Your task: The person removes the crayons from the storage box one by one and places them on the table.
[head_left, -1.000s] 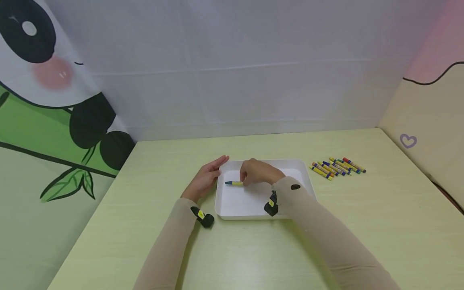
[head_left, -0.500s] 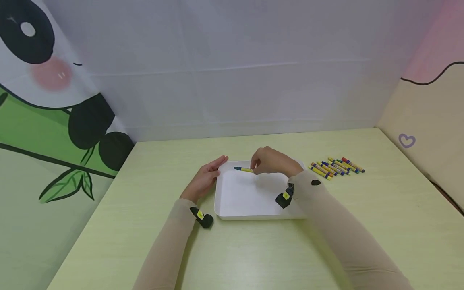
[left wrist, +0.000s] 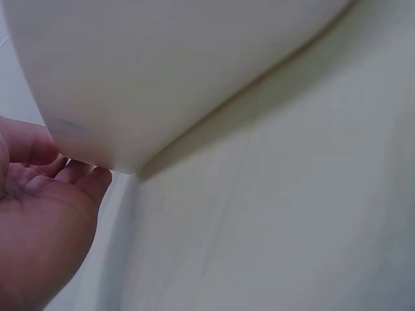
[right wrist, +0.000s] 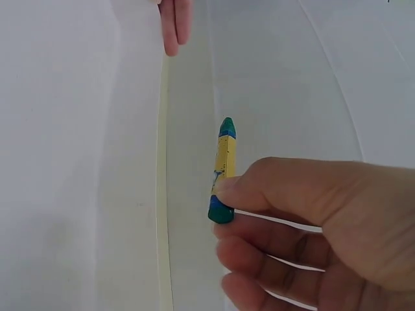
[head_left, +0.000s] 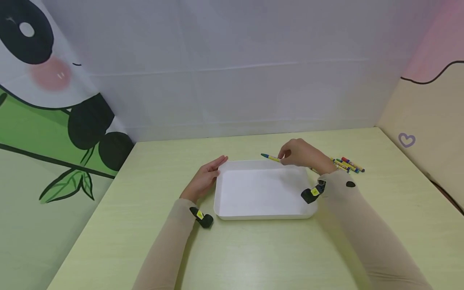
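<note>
My right hand (head_left: 302, 155) pinches a green crayon (right wrist: 224, 168) with a yellow wrapper between thumb and index finger, its pointed end facing left. The hand is raised over the far right part of a white rectangular tray (head_left: 253, 215). Its other fingers curl loosely below the crayon in the right wrist view. My left hand (head_left: 204, 179) rests against the tray's left side, with straight fingers along the far left corner and the thumb at the rim. In the left wrist view, the fingertips (left wrist: 97, 181) touch the tray's edge.
Several crayons (head_left: 351, 164) in yellow wrappers lie in a group right of the tray, partly hidden by my right wrist. The pale wooden table (head_left: 239, 257) meets a white cloth backdrop (head_left: 232, 100) behind. Printed panels stand at left and right.
My right hand has lifted the green crayon from the tray's inside and carried it right and away from me, up past the far rim. The left hand and tray stay in place.
</note>
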`<state>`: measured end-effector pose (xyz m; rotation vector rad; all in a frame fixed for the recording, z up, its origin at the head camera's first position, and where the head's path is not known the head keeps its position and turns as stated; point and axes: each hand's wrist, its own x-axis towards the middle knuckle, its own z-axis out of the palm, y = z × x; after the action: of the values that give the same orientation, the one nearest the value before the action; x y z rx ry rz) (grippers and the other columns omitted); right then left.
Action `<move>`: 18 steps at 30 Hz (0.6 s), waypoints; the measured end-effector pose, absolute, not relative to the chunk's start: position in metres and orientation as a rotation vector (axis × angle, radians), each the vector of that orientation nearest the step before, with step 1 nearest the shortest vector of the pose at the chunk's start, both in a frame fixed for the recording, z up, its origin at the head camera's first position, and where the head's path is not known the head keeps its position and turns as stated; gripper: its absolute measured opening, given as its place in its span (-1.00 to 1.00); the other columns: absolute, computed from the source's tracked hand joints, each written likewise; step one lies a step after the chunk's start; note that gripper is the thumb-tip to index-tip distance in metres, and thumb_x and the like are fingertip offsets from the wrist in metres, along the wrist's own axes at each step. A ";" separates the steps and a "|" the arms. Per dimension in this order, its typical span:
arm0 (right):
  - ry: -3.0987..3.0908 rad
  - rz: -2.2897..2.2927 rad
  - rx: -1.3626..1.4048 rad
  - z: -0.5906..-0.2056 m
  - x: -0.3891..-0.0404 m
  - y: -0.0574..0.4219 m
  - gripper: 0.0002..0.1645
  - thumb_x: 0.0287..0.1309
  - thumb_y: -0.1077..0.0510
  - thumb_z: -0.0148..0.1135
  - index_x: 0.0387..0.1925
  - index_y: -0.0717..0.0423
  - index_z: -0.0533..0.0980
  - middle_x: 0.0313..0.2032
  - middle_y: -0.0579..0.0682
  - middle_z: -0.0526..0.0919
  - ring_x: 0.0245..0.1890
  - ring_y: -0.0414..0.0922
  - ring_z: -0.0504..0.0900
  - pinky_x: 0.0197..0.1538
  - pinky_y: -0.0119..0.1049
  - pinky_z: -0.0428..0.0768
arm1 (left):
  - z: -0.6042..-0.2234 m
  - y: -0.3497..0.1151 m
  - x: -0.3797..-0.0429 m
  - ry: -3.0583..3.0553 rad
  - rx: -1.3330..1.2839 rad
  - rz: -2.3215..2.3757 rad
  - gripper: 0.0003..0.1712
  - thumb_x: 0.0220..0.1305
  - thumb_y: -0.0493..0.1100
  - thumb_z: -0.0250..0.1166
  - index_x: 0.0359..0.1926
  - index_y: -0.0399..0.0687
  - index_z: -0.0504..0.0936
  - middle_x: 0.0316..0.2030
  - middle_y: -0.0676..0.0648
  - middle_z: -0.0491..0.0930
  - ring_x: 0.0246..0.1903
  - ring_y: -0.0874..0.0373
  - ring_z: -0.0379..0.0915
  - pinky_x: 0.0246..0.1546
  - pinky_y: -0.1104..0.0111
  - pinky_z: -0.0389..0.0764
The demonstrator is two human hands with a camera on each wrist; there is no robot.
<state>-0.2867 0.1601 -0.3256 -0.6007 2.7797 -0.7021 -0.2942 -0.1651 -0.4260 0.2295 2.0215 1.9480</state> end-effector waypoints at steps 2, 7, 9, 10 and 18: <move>2.793 -0.718 -0.574 -0.326 -0.286 0.172 -0.80 0.15 0.23 0.22 -0.20 0.19 0.65 -0.27 0.07 0.68 -0.24 -0.05 0.57 -0.19 -0.21 0.58 | -0.426 -0.165 -0.294 2.021 0.229 1.948 -0.34 0.40 -0.47 -0.19 0.47 -0.03 0.12 0.46 0.04 0.13 0.49 0.15 -0.19 0.47 0.19 0.01; 2.825 -0.750 -0.518 -0.330 -0.282 0.200 -0.79 0.15 0.21 0.22 -0.20 0.20 0.65 -0.26 0.08 0.69 -0.23 -0.04 0.60 -0.14 -0.13 0.58 | -0.426 -0.165 -0.294 2.028 0.230 1.938 -0.32 0.40 -0.48 -0.19 0.48 -0.02 0.10 0.46 0.04 0.12 0.50 0.15 -0.20 0.47 0.19 0.02; 2.840 -0.745 -0.490 -0.333 -0.280 0.210 -0.79 0.15 0.20 0.21 -0.21 0.19 0.65 -0.25 0.10 0.68 -0.23 -0.03 0.60 -0.13 -0.11 0.58 | -0.426 -0.165 -0.294 2.026 0.230 1.939 -0.32 0.40 -0.49 -0.19 0.48 -0.03 0.10 0.46 0.03 0.12 0.50 0.15 -0.20 0.47 0.19 0.01; 2.846 -0.749 -0.478 -0.335 -0.279 0.214 -0.80 0.15 0.21 0.22 -0.21 0.19 0.65 -0.24 0.11 0.68 -0.22 -0.02 0.60 -0.12 -0.09 0.58 | -0.426 -0.165 -0.294 2.024 0.230 1.940 -0.32 0.40 -0.49 -0.20 0.48 -0.03 0.09 0.46 0.03 0.12 0.50 0.16 -0.21 0.47 0.19 -0.01; 2.808 -0.746 -0.379 -0.350 -0.273 0.244 -0.76 0.16 0.18 0.23 -0.18 0.25 0.63 -0.21 0.17 0.68 -0.30 -0.04 0.62 -0.25 -0.19 0.60 | -0.426 -0.164 -0.295 2.019 0.209 1.943 -0.32 0.40 -0.49 -0.20 0.48 -0.01 0.10 0.46 0.05 0.14 0.50 0.16 -0.24 0.48 0.19 -0.04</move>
<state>-0.2732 0.2443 -0.3500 -0.3788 2.8076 -0.7458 -0.2947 -0.1643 -0.4256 0.2095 2.0193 1.9427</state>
